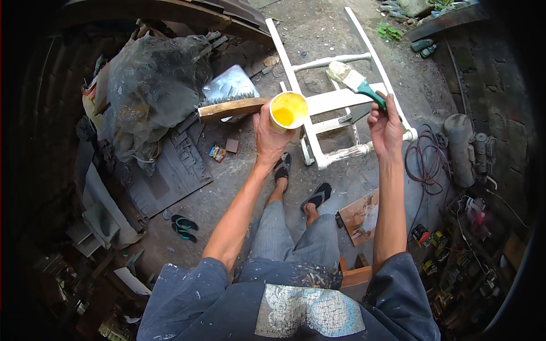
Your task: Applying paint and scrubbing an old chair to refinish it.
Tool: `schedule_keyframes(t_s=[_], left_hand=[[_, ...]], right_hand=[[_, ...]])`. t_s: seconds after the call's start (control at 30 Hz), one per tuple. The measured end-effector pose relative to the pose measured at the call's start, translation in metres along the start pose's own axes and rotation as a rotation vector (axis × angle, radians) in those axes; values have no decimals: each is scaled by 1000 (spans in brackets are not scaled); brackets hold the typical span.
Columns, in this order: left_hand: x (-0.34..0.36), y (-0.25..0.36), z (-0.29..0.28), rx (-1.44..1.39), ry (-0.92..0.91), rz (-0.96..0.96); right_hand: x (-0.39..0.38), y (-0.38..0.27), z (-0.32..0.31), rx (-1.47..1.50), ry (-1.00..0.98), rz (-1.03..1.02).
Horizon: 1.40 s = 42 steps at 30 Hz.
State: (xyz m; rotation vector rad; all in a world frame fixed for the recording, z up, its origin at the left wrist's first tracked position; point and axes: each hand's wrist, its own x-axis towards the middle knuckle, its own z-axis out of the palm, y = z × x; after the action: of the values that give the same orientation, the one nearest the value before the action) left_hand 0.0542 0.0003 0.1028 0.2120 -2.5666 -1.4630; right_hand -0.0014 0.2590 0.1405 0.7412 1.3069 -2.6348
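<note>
My left hand point(273, 136) grips a cup of yellow paint point(289, 108), along with a wooden-backed wire brush point(224, 111) that sticks out to the left with its bristles upward. In my right hand point(385, 128) is a paintbrush point(364, 88) with a green handle, its pale, paint-coated bristles angled up and left. Below and beyond both hands lies a white wooden chair-like frame point(333, 102) with turned rungs, some of its paint looking worn.
Crumpled plastic sheeting point(148, 85), dark boards point(165, 176) and flip-flops point(183, 227) lie at left. A metal tank point(459, 148), coiled hoses point(426, 159) and cans point(424, 238) line the right. A square board point(358, 216) lies beside my feet. Green bottles point(424, 45) lie upper right.
</note>
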Motion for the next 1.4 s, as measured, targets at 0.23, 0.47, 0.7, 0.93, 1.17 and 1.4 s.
schedule_keyframes(t_s=[0.23,0.47,0.7,0.93,1.17,1.4], left_hand=[[-31,-35,-29,51,-28,-74],[-59,-55,-63,48,-49,-185],[-61,-61,-74,48,-3,-216],[-54,-52,-73,66,-27,-179],[-58,-47,-71,53,-20,-180],[-63,-45,-69,49,-13,-198]], right_hand=[[89,48,1,-549,107,-18],[153,35,-38,-755,346,-278],[116,81,11,-1656,67,-694],[85,115,54,-1255,-111,-514],[143,46,-3,-1390,242,-541],[91,112,57,-1684,-354,-652]])
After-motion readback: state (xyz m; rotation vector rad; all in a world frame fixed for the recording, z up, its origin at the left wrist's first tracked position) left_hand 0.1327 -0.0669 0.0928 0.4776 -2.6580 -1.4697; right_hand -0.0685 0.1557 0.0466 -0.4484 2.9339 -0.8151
